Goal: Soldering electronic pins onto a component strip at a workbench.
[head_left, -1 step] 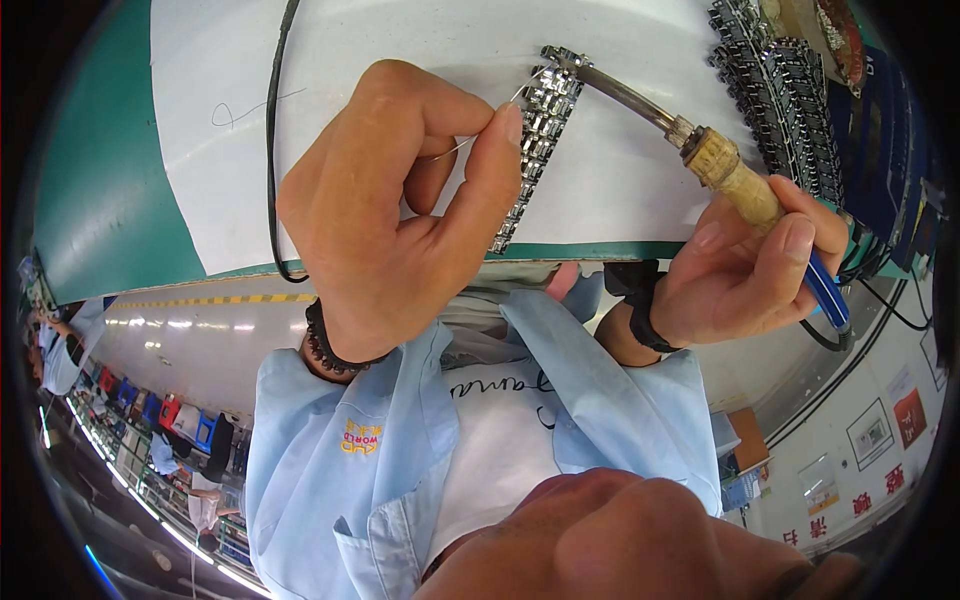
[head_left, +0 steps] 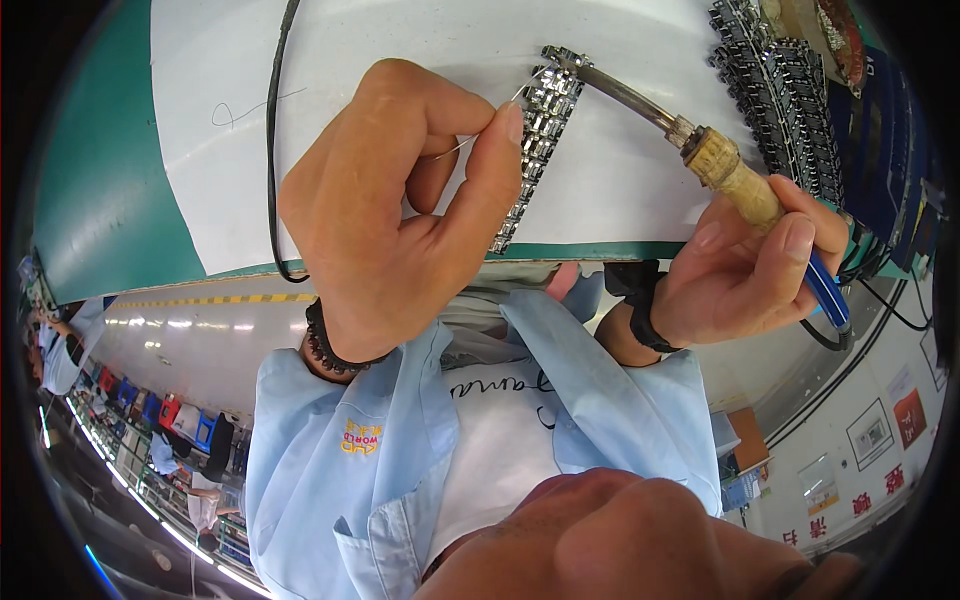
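My left hand (head_left: 400,200) pinches a thin silvery solder wire (head_left: 460,147) between thumb and forefinger. The wire runs up to the far end of a strip of shiny linked metal pieces (head_left: 537,150), which lies slantwise near the table's front edge. In my right hand (head_left: 740,265) is a soldering iron (head_left: 735,175) with a tan, worn grip and a blue rear end. Its metal tip reaches the far end of the strip, close to the wire's end; whether wire and tip touch is too small to tell.
White paper (head_left: 210,60) covers much of the green tabletop (head_left: 90,190). A black cable (head_left: 272,150) crosses it left of my left hand, beside a loose curl of thin wire (head_left: 240,118). Several more linked metal strips (head_left: 775,110) lie at the right, near a dark blue object (head_left: 890,150) and cables.
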Demonstrator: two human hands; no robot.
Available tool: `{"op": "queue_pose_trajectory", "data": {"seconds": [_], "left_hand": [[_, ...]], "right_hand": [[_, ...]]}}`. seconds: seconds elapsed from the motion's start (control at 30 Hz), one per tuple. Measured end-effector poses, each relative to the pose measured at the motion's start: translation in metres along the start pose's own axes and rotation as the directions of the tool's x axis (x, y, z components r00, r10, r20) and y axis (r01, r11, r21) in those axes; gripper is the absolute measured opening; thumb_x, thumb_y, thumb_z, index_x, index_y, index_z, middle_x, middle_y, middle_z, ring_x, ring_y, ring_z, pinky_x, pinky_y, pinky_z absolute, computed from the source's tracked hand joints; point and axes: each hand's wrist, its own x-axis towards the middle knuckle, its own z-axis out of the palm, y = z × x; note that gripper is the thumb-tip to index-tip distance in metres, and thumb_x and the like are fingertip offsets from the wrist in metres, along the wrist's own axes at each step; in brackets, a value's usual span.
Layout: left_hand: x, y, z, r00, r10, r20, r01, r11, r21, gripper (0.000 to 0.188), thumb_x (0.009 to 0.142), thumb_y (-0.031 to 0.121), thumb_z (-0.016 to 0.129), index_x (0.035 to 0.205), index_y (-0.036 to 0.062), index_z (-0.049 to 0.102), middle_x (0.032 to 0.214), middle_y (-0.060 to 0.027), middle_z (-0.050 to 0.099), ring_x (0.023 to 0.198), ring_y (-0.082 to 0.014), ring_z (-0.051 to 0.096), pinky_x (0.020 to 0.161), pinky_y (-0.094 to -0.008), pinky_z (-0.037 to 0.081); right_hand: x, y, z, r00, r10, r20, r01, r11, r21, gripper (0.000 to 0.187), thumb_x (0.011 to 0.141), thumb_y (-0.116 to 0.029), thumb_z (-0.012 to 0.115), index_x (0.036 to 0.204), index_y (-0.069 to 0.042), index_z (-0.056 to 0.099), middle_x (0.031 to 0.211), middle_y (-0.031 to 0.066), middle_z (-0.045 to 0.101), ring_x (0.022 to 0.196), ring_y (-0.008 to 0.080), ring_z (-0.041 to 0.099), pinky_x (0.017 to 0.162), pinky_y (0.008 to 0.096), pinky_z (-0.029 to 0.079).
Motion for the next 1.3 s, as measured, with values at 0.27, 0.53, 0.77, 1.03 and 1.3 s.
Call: {"op": "queue_pose_trajectory", "data": {"seconds": [0.27, 0.53, 0.77, 1.03, 1.3], "left_hand": [[0.0, 0.0, 0.0, 0.999, -0.013, 0.036, 0.011, 0.998, 0.065, 0.015, 0.085, -0.003, 0.077, 0.084, 0.0027, 0.063, 0.062, 0.0067, 0.043, 0.054, -0.0008, 0.027, 0.05, -0.0203, 0.019], [-0.003, -0.002, 0.0, 1.0, -0.02, -0.016, 0.018, 0.996, -0.088, 0.013, 0.087, -0.003, 0.075, 0.088, 0.0012, 0.063, 0.065, 0.0068, 0.048, 0.055, 0.0006, 0.027, 0.051, -0.0182, 0.019], [-0.004, -0.004, -0.006, 0.999, -0.035, -0.025, 0.034, 0.997, -0.066, 0.013, 0.089, -0.002, 0.073, 0.092, 0.0006, 0.061, 0.069, 0.0057, 0.051, 0.057, 0.0008, 0.029, 0.052, -0.0175, 0.021], [-0.013, -0.005, -0.014, 0.975, -0.187, -0.121, 0.146, 0.947, -0.287, 0.01, 0.092, 0.001, 0.07, 0.094, 0.0003, 0.061, 0.075, 0.0042, 0.056, 0.065, 0.0001, 0.039, 0.058, -0.0174, 0.028], [-0.01, 0.014, -0.006, 0.964, -0.154, -0.216, 0.138, 0.987, -0.086, 0.008, 0.091, 0.001, 0.07, 0.092, 0.0004, 0.062, 0.074, 0.0045, 0.057, 0.065, 0.0, 0.046, 0.06, -0.0162, 0.034]], "right_hand": [[0.0, 0.003, -0.004, 1.0, -0.015, 0.013, 0.014, 0.997, 0.079, 0.027, 0.097, -0.016, 0.057, 0.1, 0.011, 0.057, 0.07, 0.0182, 0.063, 0.04, 0.0128, 0.051, 0.04, 0.0215, 0.043], [0.001, 0.006, -0.007, 0.999, -0.018, 0.027, 0.016, 0.996, 0.082, 0.025, 0.097, -0.015, 0.057, 0.1, 0.009, 0.057, 0.072, 0.0186, 0.064, 0.04, 0.0126, 0.05, 0.04, 0.0213, 0.042], [-0.002, 0.009, -0.001, 0.99, -0.026, -0.137, 0.04, 0.995, 0.097, 0.028, 0.096, -0.019, 0.055, 0.097, 0.008, 0.059, 0.061, 0.0104, 0.055, 0.04, 0.0105, 0.043, 0.041, 0.0221, 0.035], [0.002, 0.025, -0.009, 0.985, -0.129, -0.112, 0.147, 0.974, 0.172, 0.025, 0.097, -0.018, 0.058, 0.099, 0.007, 0.056, 0.095, 0.0266, 0.068, 0.04, 0.0137, 0.051, 0.036, 0.0219, 0.042], [0.004, 0.036, -0.002, 0.959, -0.274, -0.069, 0.277, 0.96, 0.041, 0.043, 0.103, -0.03, 0.055, 0.111, 0.012, 0.059, 0.065, 0.0165, 0.064, 0.044, 0.0147, 0.053, 0.041, 0.0237, 0.043]]}}
